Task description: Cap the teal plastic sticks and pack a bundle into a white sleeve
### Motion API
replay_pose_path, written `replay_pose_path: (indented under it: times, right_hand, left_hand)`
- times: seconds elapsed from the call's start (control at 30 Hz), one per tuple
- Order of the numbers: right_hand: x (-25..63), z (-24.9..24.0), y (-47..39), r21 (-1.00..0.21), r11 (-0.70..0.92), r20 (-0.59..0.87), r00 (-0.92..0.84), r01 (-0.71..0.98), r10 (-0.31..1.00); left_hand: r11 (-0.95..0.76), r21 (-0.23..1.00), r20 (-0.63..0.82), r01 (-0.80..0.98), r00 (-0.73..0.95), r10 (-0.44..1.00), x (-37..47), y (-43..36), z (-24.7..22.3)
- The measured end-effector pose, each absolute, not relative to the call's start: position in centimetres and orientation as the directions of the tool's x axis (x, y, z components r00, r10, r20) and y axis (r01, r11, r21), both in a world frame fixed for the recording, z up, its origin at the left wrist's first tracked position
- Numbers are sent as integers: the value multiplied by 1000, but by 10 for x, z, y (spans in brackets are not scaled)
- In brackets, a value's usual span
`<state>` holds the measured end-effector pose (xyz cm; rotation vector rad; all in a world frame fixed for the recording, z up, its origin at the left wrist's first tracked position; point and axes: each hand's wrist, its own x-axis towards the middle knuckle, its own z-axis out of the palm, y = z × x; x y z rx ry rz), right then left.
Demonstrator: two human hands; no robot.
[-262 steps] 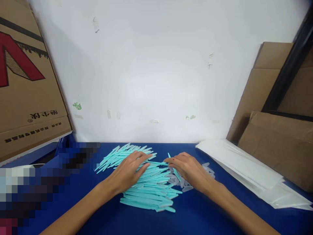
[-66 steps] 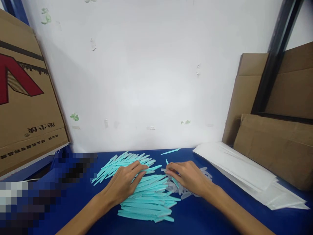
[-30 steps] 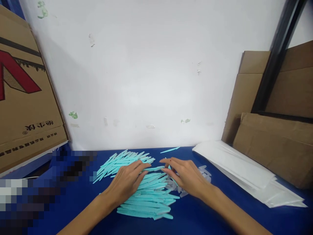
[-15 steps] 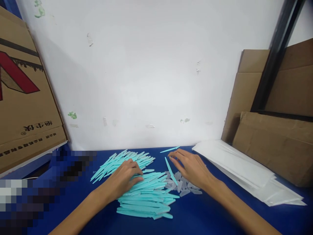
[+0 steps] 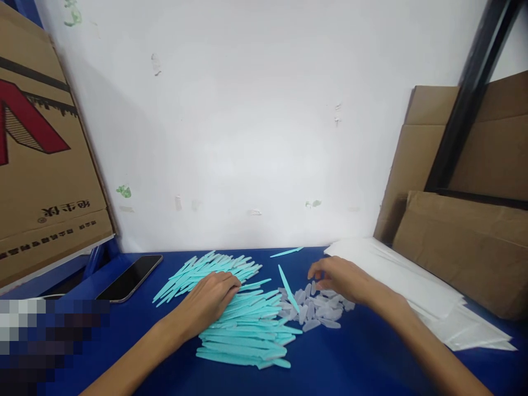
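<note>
My left hand (image 5: 218,294) rests over the turquoise sticks, its fingers closed. One slim turquoise stick (image 5: 256,285), shaped like an eyebrow razor, sticks out to the right from under its fingertips. Beneath and in front of this hand lies a pile of such sticks (image 5: 247,338); another pile (image 5: 214,264) is behind it. At the right, my right hand (image 5: 336,278) hovers at the far edge of a heap of small translucent caps (image 5: 319,308). Its fingers are curved and slightly apart, with nothing visible between them. A loose stick (image 5: 289,289) leans across the caps' left side.
A single stick (image 5: 286,252) lies near the wall. White flat sleeves (image 5: 412,280) are stacked at the right, beside cardboard (image 5: 462,247). At the left are a phone (image 5: 131,278) and a large printed carton (image 5: 45,165). The tabletop (image 5: 342,363) is blue.
My right hand has moved right and slightly down, from above the loose stick to the caps. A stick now protrudes from my left hand's fingertips. The phone has come into sight.
</note>
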<state>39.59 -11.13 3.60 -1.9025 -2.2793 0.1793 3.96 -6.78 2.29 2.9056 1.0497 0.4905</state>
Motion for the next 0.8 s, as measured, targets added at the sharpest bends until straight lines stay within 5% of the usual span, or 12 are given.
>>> replay_pose_path:
  times: [0.43,0.63,0.8]
  right_hand:
    - [386,35,-114,-198,205,185,-169,959,968]
    - [364,35,-118,-316,397,430,-242,862,869]
    - [333,34,-125,-518,469,455,-234,715,859]
  left_hand:
    - [-803,98,360,588,731,580,41,-68,23]
    - [-792,139,391,595,702,596,43,-68,23]
    - [-806,186,408,562,702,584,41,-70,21]
